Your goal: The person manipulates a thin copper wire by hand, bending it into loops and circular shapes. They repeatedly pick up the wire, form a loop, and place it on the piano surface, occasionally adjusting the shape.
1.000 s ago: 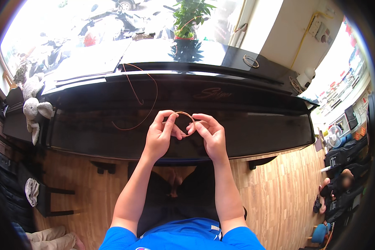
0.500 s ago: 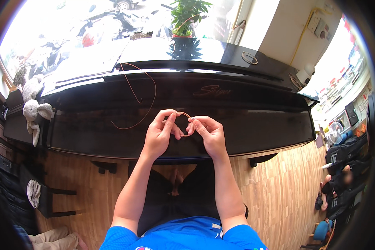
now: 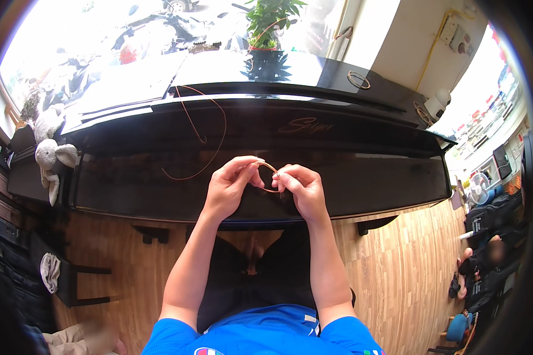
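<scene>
You sit at a closed black upright piano (image 3: 361, 177), looking down at your own two bare hands held close together over its shut lid, near the centre of the view. Your left hand (image 3: 230, 188) pinches a thin copper-coloured wire (image 3: 216, 155) between thumb and fingertips, and your right hand (image 3: 301, 190) pinches the same wire just beside it, thumb pressed to forefinger; between the two grips the wire bends into a small arc. From your left hand the loose length sweeps away toward eleven o'clock in a wide loop, rising over the piano's top edge. At twelve o'clock a potted green plant (image 3: 267, 29) stands on the piano top, and a pale stuffed toy (image 3: 50, 157) hangs at nine o'clock. The likeliest trouble is the springy wire slipping from a fingertip grip and whipping open, or the bend kinking if you press too sharply; the trailing loop could also catch on the piano edge.
</scene>
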`<action>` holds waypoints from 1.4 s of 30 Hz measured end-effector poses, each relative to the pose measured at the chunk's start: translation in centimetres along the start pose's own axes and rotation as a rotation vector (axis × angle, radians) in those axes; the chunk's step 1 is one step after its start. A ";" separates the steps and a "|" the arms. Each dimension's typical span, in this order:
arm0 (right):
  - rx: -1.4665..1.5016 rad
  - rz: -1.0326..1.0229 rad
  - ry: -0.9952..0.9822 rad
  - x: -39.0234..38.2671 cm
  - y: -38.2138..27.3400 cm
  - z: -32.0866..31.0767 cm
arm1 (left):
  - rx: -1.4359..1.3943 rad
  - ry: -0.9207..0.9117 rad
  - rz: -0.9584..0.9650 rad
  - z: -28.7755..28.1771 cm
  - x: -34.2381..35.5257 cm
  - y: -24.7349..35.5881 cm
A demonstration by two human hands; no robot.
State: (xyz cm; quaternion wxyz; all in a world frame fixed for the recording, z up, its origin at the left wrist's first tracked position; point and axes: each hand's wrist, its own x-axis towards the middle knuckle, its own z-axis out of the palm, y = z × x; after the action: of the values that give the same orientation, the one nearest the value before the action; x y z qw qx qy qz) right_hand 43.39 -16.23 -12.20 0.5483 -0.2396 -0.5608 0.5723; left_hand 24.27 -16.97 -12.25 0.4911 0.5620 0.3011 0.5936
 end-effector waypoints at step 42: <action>-0.302 -0.149 0.203 -0.2 0.7 1.6 | -0.031 0.012 -0.106 0.3 -0.2 0.6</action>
State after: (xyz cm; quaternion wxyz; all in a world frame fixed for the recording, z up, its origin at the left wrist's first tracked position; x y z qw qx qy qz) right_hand 41.75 -16.82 -12.48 0.6006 -0.3334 -0.5982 0.4127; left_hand 24.36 -17.40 -11.68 0.5285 0.5342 0.3241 0.5746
